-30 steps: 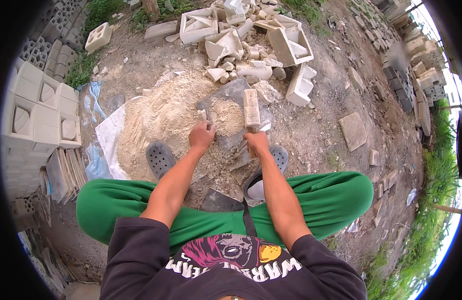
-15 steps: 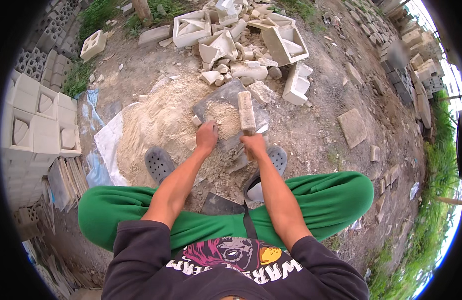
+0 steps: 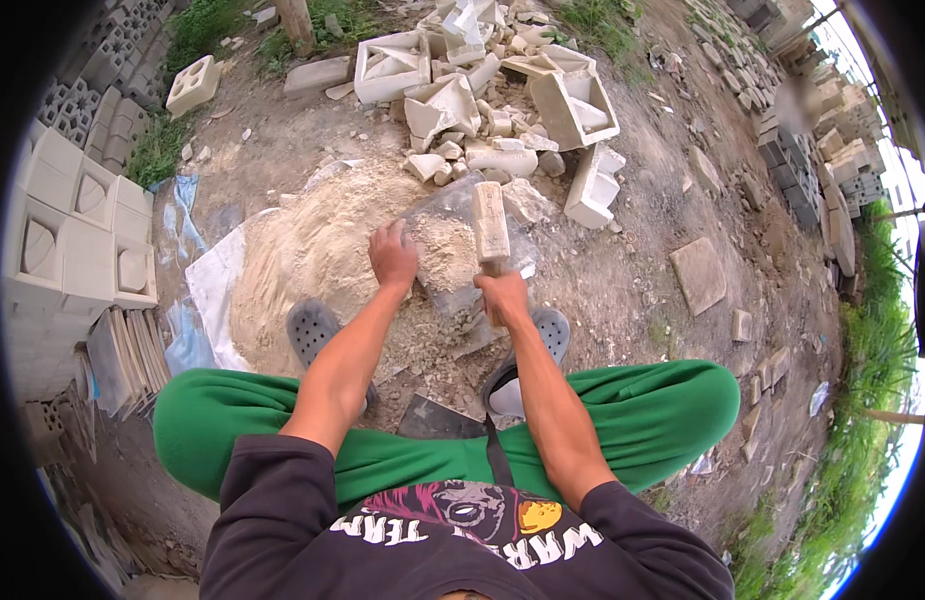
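Observation:
My right hand (image 3: 504,297) is closed around the handle of a mallet (image 3: 491,222) with a long, dust-covered block head. The head is over the right part of a dark flat slab (image 3: 438,207). Crushed pale powder and crumbs (image 3: 447,248) lie on this slab. At the slab's left edge, my left hand (image 3: 393,256) rests with fingers spread against the powder, and no piece shows in it. A large heap of pale powder (image 3: 293,255) spreads to its left, partly over a white sheet (image 3: 218,285).
Broken pale blocks (image 3: 498,150) are piled beyond the slab. Stacked decorative blocks (image 3: 88,235) stand at the left, beside leaning thin boards (image 3: 133,360). A flat stone (image 3: 699,275) lies on the dirt to the right. My clog-covered feet flank the work spot.
My left hand has shifted slightly left and its fingers have opened; the small pale chunk by its fingers no longer shows. My right hand still holds the mallet in nearly the same place.

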`<state>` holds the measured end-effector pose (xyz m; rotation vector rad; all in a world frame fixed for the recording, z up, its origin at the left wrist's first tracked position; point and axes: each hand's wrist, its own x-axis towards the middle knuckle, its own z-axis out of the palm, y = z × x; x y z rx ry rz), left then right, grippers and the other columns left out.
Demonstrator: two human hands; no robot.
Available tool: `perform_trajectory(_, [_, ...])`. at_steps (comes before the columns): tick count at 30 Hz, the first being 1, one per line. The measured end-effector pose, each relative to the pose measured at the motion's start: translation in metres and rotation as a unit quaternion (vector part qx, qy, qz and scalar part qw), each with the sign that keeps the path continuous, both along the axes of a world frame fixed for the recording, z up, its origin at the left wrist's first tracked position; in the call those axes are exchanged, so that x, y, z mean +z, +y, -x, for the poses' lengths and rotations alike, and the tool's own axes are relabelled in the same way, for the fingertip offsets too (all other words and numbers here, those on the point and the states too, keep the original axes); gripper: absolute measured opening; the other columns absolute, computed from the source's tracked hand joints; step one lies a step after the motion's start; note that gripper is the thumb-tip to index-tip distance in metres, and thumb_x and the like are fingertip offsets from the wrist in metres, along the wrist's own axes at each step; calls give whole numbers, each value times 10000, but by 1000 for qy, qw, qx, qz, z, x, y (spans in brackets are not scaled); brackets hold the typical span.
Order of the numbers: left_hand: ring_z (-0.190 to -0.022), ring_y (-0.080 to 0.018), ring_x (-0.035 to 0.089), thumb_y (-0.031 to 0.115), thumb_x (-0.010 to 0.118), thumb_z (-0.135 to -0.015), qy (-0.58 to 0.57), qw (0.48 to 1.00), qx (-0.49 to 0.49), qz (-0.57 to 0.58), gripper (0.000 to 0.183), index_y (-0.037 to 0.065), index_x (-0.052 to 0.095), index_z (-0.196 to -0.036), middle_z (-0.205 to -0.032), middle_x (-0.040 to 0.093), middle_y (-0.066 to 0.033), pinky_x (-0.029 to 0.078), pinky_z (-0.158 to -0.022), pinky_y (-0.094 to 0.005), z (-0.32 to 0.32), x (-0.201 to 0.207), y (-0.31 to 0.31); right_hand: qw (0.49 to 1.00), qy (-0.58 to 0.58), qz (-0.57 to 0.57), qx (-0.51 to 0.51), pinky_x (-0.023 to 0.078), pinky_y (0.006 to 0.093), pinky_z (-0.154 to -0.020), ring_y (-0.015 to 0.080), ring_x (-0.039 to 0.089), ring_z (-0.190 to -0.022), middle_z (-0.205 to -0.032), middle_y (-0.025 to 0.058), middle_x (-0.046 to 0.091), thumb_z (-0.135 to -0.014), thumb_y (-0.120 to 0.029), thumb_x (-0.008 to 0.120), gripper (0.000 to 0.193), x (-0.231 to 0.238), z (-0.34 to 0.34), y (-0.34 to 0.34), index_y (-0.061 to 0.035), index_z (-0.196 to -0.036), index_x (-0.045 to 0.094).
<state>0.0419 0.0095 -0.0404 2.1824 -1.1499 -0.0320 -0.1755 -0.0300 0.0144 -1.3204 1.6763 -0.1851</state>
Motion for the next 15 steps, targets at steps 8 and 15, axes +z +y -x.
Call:
perform_trajectory(8, [-1219, -286, 510, 276, 662, -879, 27, 990, 24, -134, 438, 159, 616, -1299, -1256, 595, -83, 393, -1046, -442, -2, -7, 36, 987, -90, 113, 77, 499, 346, -484, 189, 660, -512, -627, 118, 673, -748, -257, 766, 309, -8, -34, 24, 47, -768, 709])
perform_trajectory(15, [-1238, -267, 507, 305, 680, -888, 22, 990, -20, -137, 489, 167, 579, -1346, -1302, 593, -58, 396, -1037, -439, -12, -10, 46, 998, -21, -4, 67, 530, 354, -537, 189, 671, -529, -617, 109, 674, -732, -232, 761, 257, -5, -34, 29, 19, -767, 723])
